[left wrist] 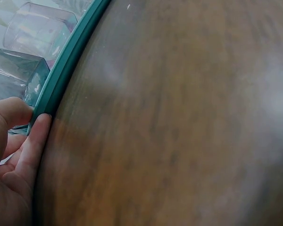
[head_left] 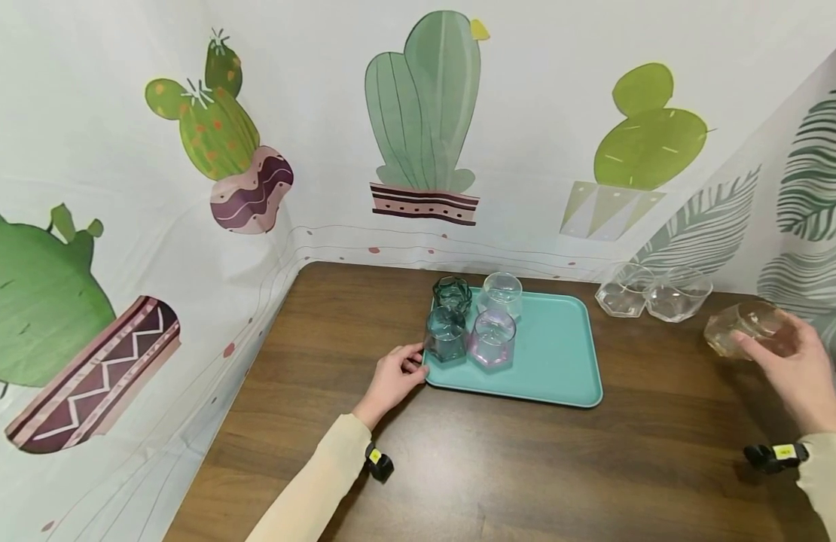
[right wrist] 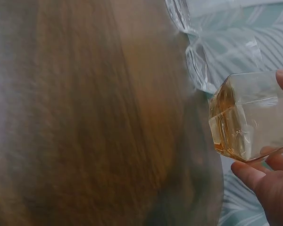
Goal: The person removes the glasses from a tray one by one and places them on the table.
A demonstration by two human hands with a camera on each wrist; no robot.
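The amber glass (right wrist: 250, 115) is toward the right side of the table (head_left: 499, 467), near two clear glasses (head_left: 675, 297). The right hand (head_left: 800, 369) grips it, thumb and fingers curled round its sides. Its base points down and leftward, its rim up and rightward, the long axis leaning. The left hand (head_left: 396, 380) pinches the tray (head_left: 553, 346) by its near left corner

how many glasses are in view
7. On the tray: green glass, grey glass, pink glass, clear glass. Right of it: two clear glasses. In the right hand: amber glass.
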